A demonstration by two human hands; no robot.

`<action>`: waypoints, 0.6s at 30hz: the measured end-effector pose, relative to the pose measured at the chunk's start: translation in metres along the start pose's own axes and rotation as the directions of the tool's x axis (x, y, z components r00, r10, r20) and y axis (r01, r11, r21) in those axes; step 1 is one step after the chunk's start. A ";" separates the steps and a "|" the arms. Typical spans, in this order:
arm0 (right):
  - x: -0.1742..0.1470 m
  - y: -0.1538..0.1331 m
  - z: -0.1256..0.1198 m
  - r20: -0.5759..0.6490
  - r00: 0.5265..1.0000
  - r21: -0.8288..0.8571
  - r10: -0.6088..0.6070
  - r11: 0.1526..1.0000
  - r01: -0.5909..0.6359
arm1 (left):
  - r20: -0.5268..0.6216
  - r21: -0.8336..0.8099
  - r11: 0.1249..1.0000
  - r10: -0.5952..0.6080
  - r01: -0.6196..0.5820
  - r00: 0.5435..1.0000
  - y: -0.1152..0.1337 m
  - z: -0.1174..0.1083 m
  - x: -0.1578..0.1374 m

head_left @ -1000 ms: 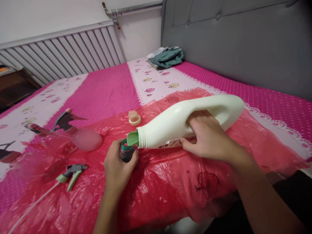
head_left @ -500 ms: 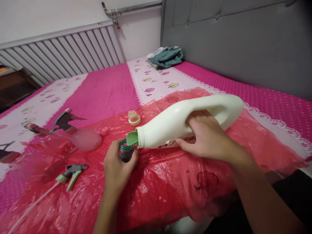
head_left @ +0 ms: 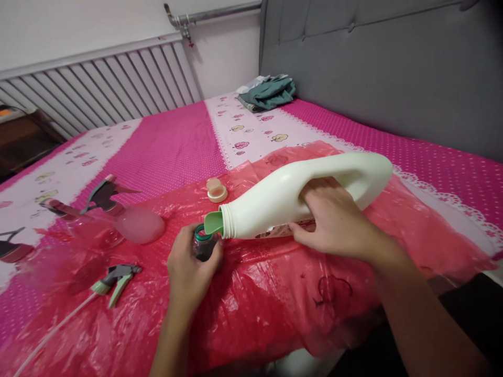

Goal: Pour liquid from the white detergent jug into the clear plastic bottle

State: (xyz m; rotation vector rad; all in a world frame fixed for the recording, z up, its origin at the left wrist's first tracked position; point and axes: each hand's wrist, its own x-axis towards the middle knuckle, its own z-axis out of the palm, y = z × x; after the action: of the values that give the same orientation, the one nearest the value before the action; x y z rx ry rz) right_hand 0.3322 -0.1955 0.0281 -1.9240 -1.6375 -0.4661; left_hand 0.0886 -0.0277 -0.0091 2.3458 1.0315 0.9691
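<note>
Sprayer head (head_left: 113,280) lies on red plastic sheet (head_left: 255,319). Left hand (head_left: 192,269), fingers clamped round green-rimmed bottle (head_left: 205,251), just beside green spout (head_left: 213,223) of tilted white jug (head_left: 271,196); both placements unchanged from earlier. Label (head_left: 275,231) partly visible, unreadable. Right hand (head_left: 332,220): fingers wrapped round handle (head_left: 340,164).

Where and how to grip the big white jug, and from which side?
I'd grip at the handle opening, coming from the near right, where the right hand holds it. The white jug is tilted nearly level, its green spout facing left toward the small bottle, so gripping well behind the neck likely leaves that end free.
</note>
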 end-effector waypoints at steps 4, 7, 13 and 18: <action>0.000 -0.001 -0.001 0.024 1.000 0.006 0.018 1.000 -0.018 | -0.005 0.006 1.000 0.000 0.001 1.000 0.001 0.000 0.000; 0.001 -0.001 -0.002 0.034 0.999 0.004 0.032 0.999 -0.032 | -0.006 -0.003 1.000 0.000 0.000 1.000 0.002 0.000 0.000; 0.000 0.000 -0.004 0.047 0.999 -0.017 0.026 1.000 -0.025 | 0.003 -0.008 1.000 -0.018 0.018 1.000 0.002 0.000 0.000; -0.001 0.002 -0.004 0.062 0.998 -0.011 -0.010 1.000 0.011 | 0.001 -0.003 1.000 -0.019 0.019 1.000 0.003 0.000 0.001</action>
State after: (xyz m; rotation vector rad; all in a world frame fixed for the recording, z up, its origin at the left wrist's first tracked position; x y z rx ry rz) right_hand 0.3344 -0.1991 0.0304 -1.9574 -1.6880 -0.4250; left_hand 0.0902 -0.0290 -0.0071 2.3295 1.0488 0.9623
